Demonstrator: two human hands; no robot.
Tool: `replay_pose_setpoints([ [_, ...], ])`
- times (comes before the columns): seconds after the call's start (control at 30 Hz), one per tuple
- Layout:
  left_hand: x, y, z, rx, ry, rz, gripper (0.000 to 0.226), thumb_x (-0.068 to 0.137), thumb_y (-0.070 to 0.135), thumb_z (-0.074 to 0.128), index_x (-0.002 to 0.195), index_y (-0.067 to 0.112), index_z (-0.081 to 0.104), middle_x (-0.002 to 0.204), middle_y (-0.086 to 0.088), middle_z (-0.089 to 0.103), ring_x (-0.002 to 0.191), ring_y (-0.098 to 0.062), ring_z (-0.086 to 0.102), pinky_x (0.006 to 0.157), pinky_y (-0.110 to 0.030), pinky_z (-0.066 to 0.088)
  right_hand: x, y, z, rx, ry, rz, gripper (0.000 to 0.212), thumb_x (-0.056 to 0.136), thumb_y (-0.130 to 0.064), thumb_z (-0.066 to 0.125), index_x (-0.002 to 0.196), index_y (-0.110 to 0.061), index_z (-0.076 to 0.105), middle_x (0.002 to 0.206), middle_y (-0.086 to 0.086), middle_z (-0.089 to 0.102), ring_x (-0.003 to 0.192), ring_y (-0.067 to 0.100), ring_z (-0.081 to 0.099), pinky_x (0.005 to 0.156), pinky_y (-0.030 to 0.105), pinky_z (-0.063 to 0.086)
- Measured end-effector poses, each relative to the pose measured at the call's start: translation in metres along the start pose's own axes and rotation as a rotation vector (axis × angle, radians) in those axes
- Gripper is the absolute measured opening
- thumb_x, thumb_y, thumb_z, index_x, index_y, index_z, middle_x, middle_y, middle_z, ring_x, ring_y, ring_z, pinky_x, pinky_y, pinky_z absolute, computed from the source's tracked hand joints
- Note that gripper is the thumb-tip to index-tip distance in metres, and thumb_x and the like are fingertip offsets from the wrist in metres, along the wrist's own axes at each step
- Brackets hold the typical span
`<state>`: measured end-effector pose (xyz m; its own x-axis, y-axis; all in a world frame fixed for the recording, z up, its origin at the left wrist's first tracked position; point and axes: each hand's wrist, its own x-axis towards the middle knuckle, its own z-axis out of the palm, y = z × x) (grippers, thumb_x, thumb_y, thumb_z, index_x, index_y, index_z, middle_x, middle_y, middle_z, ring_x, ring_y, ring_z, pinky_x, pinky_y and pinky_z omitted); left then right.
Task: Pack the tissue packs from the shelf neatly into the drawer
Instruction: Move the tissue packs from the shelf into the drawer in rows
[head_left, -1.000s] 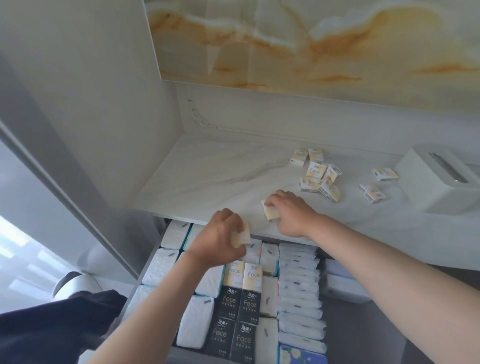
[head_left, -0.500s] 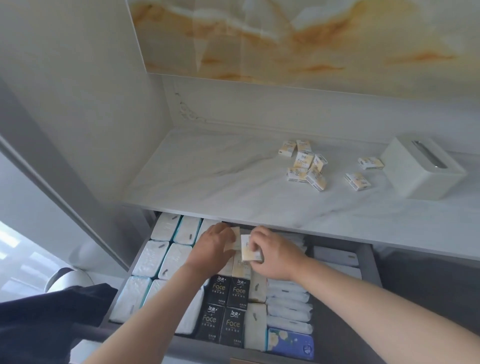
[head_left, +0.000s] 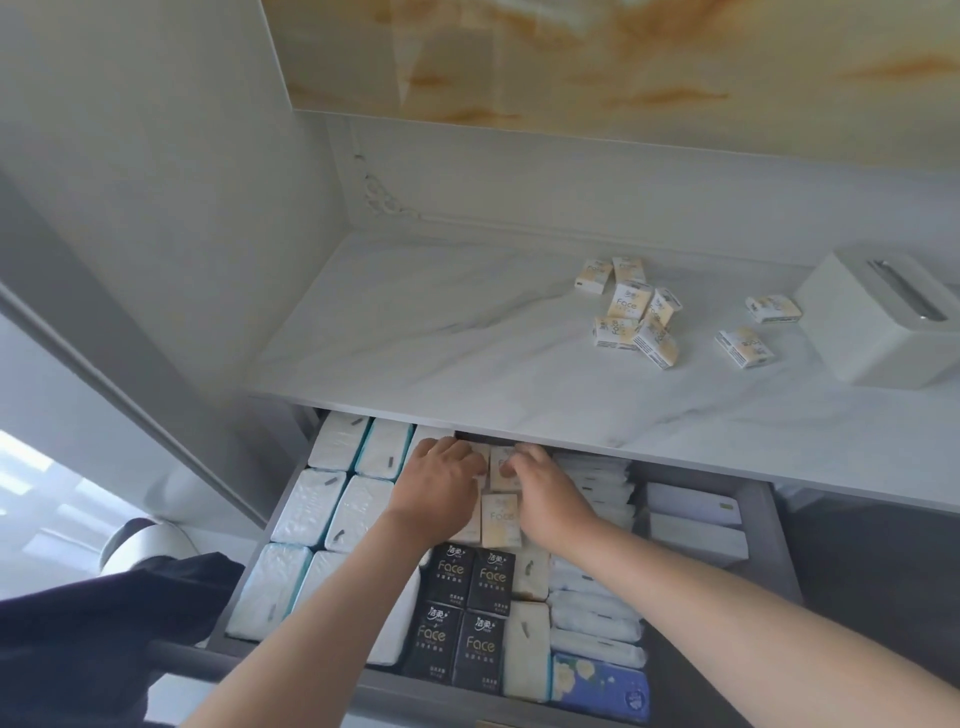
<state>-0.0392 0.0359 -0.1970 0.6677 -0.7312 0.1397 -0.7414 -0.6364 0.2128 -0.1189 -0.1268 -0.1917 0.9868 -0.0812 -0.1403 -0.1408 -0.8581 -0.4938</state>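
The open drawer (head_left: 775, 551) holds rows of tissue packs: white ones on the left, black "Face" packs (head_left: 462, 618) in the middle, cream ones behind them. My left hand (head_left: 441, 486) and my right hand (head_left: 545, 491) are both at the drawer's back, under the shelf edge. Each has its fingers curled on a small cream tissue pack; the right hand's pack (head_left: 501, 467) shows between the hands, the left hand's pack (head_left: 477, 457) is mostly hidden. Another cream pack (head_left: 500, 519) lies just in front. On the marble shelf (head_left: 441, 322) lies a cluster of several cream packs (head_left: 631, 317), with two more (head_left: 744, 347) to the right.
A white tissue box (head_left: 883, 325) stands at the shelf's right. Flat white packs (head_left: 592, 608) and a blue flowered pack (head_left: 600, 688) fill the drawer's right column. White boxes (head_left: 696, 525) sit at its far right. A dark cloth (head_left: 104, 639) is at the lower left.
Both hands carried a cream pack each from the shelf's front edge down into the back of the drawer. The camera tilted down and moved closer.
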Motion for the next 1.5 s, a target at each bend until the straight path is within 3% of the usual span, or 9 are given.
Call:
replay_pose_setpoints([
  [0.27, -0.007, 0.001, -0.001, 0.031, -0.087, 0.072, 0.052, 0.089, 0.04, 0.037, 0.131, 0.018, 0.058, 0.136, -0.002, 0.056, 0.126, -0.022, 0.052, 0.111, -0.037, 0.036, -0.013, -0.004, -0.001, -0.087, -0.012, -0.059, 0.059, 0.087, 0.006, 0.048, 0.142, -0.013, 0.051, 0.156, 0.006, 0.036, 0.142, 0.028, 0.034, 0.119, 0.035, 0.025],
  [0.5, -0.01, 0.01, -0.02, 0.043, -0.214, 0.015, 0.044, 0.097, 0.035, 0.045, 0.14, 0.024, 0.048, 0.148, 0.003, 0.043, 0.135, -0.018, 0.039, 0.114, -0.034, 0.028, -0.023, -0.011, -0.023, -0.166, -0.211, -0.113, 0.066, 0.087, 0.0, 0.045, 0.148, -0.025, 0.044, 0.161, 0.002, 0.026, 0.145, 0.027, 0.028, 0.119, 0.039, 0.024],
  [0.67, 0.003, 0.03, -0.036, -0.063, -0.082, -0.003, 0.039, 0.093, 0.029, 0.051, 0.133, 0.028, 0.054, 0.131, 0.006, 0.056, 0.12, -0.018, 0.05, 0.1, -0.033, 0.04, -0.014, -0.004, -0.064, -0.008, -0.003, -0.089, 0.042, 0.09, -0.004, 0.045, 0.122, -0.022, 0.066, 0.128, -0.004, 0.061, 0.119, 0.02, 0.056, 0.099, 0.035, 0.046],
  [0.83, 0.048, 0.064, -0.059, -0.173, 0.054, -0.008, 0.032, 0.091, 0.019, 0.054, 0.121, 0.022, 0.062, 0.11, 0.003, 0.063, 0.104, -0.02, 0.055, 0.083, -0.032, 0.046, 0.002, 0.026, -0.126, 0.024, 0.252, -0.03, 0.032, 0.092, -0.004, 0.048, 0.107, -0.021, 0.07, 0.109, -0.005, 0.067, 0.1, 0.016, 0.062, 0.086, 0.031, 0.05],
  [0.97, 0.099, 0.092, -0.068, -0.194, 0.084, -0.014, 0.032, 0.09, 0.015, 0.052, 0.121, 0.02, 0.059, 0.11, 0.003, 0.061, 0.104, -0.019, 0.054, 0.081, -0.03, 0.046, 0.02, 0.069, -0.164, -0.052, 0.359, 0.122, 0.037, 0.091, -0.005, 0.05, 0.123, -0.019, 0.062, 0.129, 0.004, 0.056, 0.118, 0.024, 0.052, 0.094, 0.036, 0.046],
  [1.07, 0.138, 0.106, -0.066, -0.162, 0.016, -0.031, 0.043, 0.093, 0.016, 0.049, 0.135, 0.02, 0.049, 0.13, 0.0, 0.054, 0.119, -0.02, 0.048, 0.096, -0.035, 0.045, 0.028, 0.097, -0.179, -0.154, 0.268, 0.256, 0.058, 0.087, -0.006, 0.054, 0.142, -0.019, 0.044, 0.147, 0.01, 0.037, 0.128, 0.032, 0.041, 0.099, 0.042, 0.042],
  [1.23, 0.191, 0.113, -0.055, -0.019, -0.079, -0.017, 0.046, 0.098, 0.013, 0.043, 0.144, 0.017, 0.041, 0.144, -0.003, 0.042, 0.131, -0.021, 0.038, 0.104, -0.038, 0.04, 0.036, 0.123, -0.174, -0.18, 0.126, 0.221, 0.082, 0.084, 0.0, 0.051, 0.156, -0.027, 0.021, 0.166, 0.004, 0.008, 0.147, 0.029, 0.019, 0.112, 0.046, 0.032],
  [1.37, 0.221, 0.115, -0.047, 0.022, -0.147, -0.014, 0.054, 0.101, 0.02, 0.046, 0.152, 0.017, 0.027, 0.158, -0.002, 0.026, 0.145, -0.021, 0.022, 0.111, -0.042, 0.034, 0.041, 0.125, -0.163, -0.159, 0.301, 0.21, 0.068, 0.083, -0.007, 0.053, 0.147, -0.029, 0.04, 0.143, 0.01, 0.043, 0.124, 0.033, 0.043, 0.098, 0.04, 0.038],
  [1.5, 0.232, 0.114, -0.039, 0.036, -0.242, 0.006, 0.061, 0.101, 0.024, 0.047, 0.155, 0.02, 0.019, 0.159, -0.002, 0.025, 0.143, -0.023, 0.026, 0.109, -0.044, 0.035, 0.041, 0.119, -0.166, -0.171, 0.316, 0.204, 0.056, 0.082, -0.019, 0.058, 0.136, -0.025, 0.047, 0.12, 0.01, 0.049, 0.109, 0.032, 0.049, 0.085, 0.037, 0.04],
])
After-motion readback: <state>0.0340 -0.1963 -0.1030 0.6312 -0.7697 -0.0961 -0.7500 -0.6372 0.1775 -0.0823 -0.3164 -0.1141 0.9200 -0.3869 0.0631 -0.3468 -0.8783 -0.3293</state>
